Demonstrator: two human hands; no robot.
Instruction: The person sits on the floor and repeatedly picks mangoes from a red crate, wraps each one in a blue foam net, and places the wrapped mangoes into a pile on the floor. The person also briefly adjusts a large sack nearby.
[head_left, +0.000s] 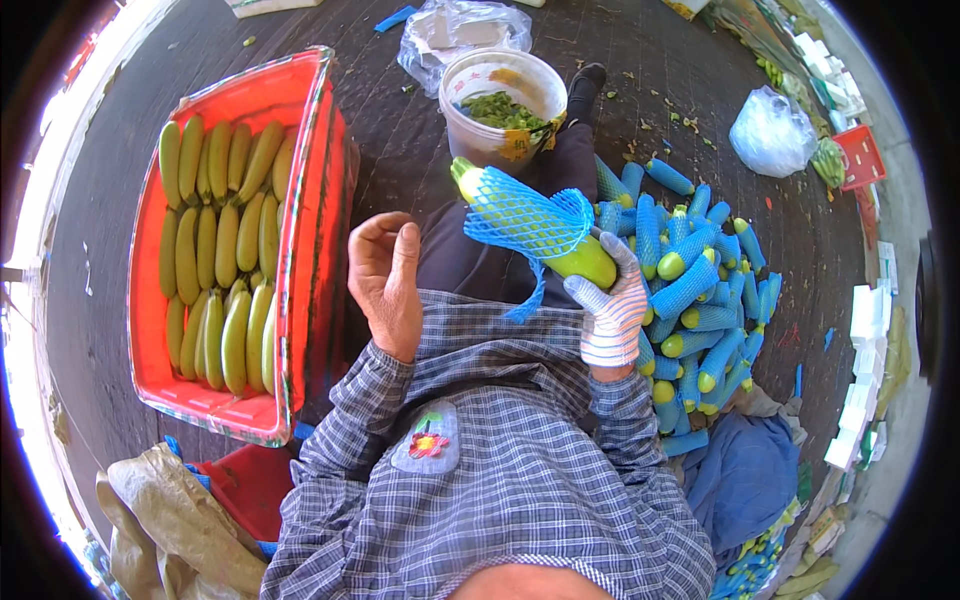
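My right hand (611, 300), in a striped knit glove, holds a green zucchini (581, 264) by its blunt lower end. A blue foam net sleeve (517, 214) covers the zucchini's middle. Its edge is bunched up near the glove, and a loose strip dangles beneath. The stem end pokes out at the upper left. My bare left hand (386, 281) is raised left of the zucchini, apart from it, with curled fingers, a raised thumb and nothing visible in it. Right of my lap lies a heap of zucchini in blue net sleeves (701, 300).
At my left stands a red crate (304, 247) with rows of bare zucchini (225, 244). A white bucket (480, 142) of green scraps stands ahead, beside clear plastic bagging (461, 30). A stuffed plastic bag (772, 133) and a small red basket (861, 156) are far right.
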